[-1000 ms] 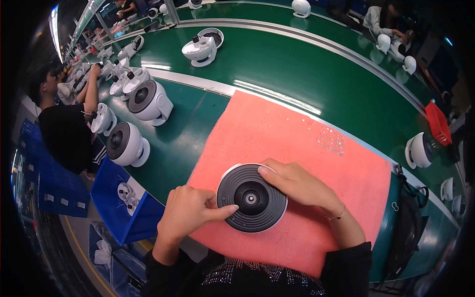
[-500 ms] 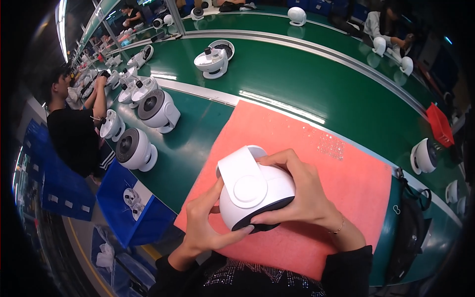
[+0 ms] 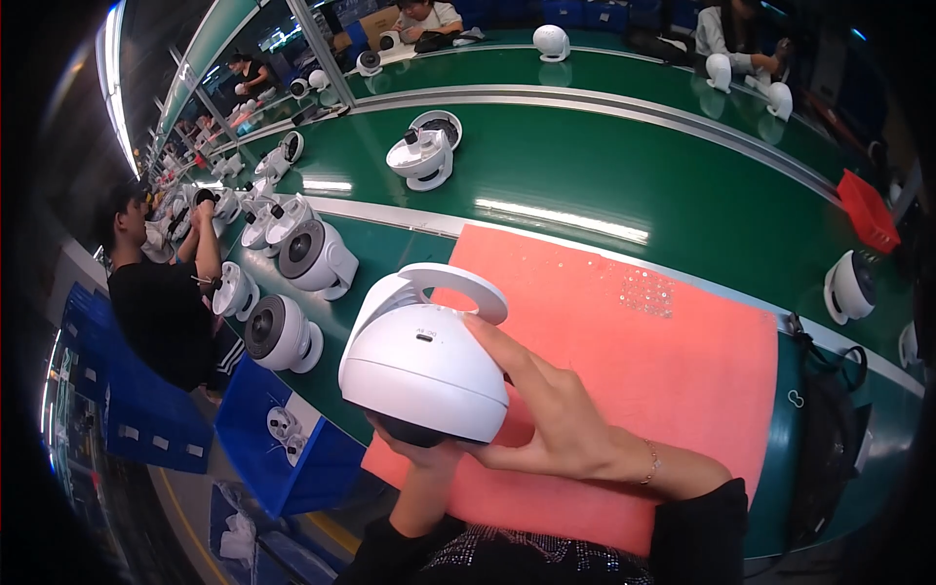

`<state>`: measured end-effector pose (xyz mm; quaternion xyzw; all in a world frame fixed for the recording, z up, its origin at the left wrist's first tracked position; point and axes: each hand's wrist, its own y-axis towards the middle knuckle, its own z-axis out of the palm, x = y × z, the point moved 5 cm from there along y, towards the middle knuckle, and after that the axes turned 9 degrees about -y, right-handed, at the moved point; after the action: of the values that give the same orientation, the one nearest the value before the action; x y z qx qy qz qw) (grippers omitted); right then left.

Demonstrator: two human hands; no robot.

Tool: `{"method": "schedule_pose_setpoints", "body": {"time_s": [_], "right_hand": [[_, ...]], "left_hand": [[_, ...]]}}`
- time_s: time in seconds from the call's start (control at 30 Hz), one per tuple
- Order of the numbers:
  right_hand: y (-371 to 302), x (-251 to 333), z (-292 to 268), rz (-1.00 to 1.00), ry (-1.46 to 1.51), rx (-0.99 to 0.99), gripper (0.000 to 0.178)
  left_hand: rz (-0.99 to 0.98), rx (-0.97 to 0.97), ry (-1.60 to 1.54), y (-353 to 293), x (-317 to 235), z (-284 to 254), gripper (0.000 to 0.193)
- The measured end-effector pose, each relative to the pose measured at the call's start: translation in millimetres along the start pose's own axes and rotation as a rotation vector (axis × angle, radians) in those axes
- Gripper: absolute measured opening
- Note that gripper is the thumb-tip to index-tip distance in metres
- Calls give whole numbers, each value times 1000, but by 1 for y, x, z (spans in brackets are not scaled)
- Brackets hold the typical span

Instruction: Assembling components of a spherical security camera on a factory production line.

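A round white desk fan (image 3: 429, 361) is held up over the left part of the pink mat (image 3: 595, 390). Its back, with a small dark port, faces up, and the curved stand ring (image 3: 478, 288) points away from me. The dark front faces down. My right hand (image 3: 551, 419) grips the right side, fingertips on the upper shell near the ring and thumb low by the dark rim. From beneath, my left hand (image 3: 434, 454) supports the fan; most of its fingers are hidden behind the shell.
More fans (image 3: 286, 331) and opened fan bodies (image 3: 419, 156) stand on the green bench to the left and beyond. A co-worker (image 3: 161, 302) sits at left near a blue bin (image 3: 283, 458). On the right are a black bag (image 3: 824, 439), another fan (image 3: 850, 286) and a red tray (image 3: 868, 212).
The fan has moved left and been turned, so its port side now shows instead of the round hinge side. My left hand has gone from its left side to underneath.
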<state>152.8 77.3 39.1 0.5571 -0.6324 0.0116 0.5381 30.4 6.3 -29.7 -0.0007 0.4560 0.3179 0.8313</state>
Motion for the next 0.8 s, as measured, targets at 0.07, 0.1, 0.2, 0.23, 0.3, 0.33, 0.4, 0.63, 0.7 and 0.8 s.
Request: {"method": "schedule_pose_setpoints", "body": {"time_s": [0.07, 0.1, 0.2, 0.23, 0.3, 0.33, 0.4, 0.63, 0.7, 0.8], "right_hand": [[-1, -4, 1, 45, 3, 50, 94], [-2, -8, 3, 87, 5, 103, 93], [-4, -7, 7, 67, 15, 95, 92], [-6, -6, 8, 66, 19, 94, 92], [-7, -12, 8, 76, 27, 80, 91], [-7, -12, 6, 77, 26, 78, 91], [-5, -10, 1, 135, 20, 75, 90], [0, -38, -6, 235, 151, -13, 87], [-3, -60, -9, 440, 360, -10, 83], [-8, -97, -32, 641, 583, -60, 74]], "left_hand": [[10, -32, -45, 3, 13, 10, 86], [16, -48, -67, 4, 13, 7, 86], [38, -99, -128, 1, 13, 9, 87], [46, -116, -147, -1, 15, 13, 87], [59, -145, -198, 6, 17, 14, 87], [66, -159, -223, 5, 17, 12, 87], [84, -187, -269, 5, 11, 13, 87], [-60, -206, -215, -2, 19, 4, 76], [-306, -186, -182, -9, 23, -5, 72], [-700, 214, 729, -34, -3, -33, 32]]}}
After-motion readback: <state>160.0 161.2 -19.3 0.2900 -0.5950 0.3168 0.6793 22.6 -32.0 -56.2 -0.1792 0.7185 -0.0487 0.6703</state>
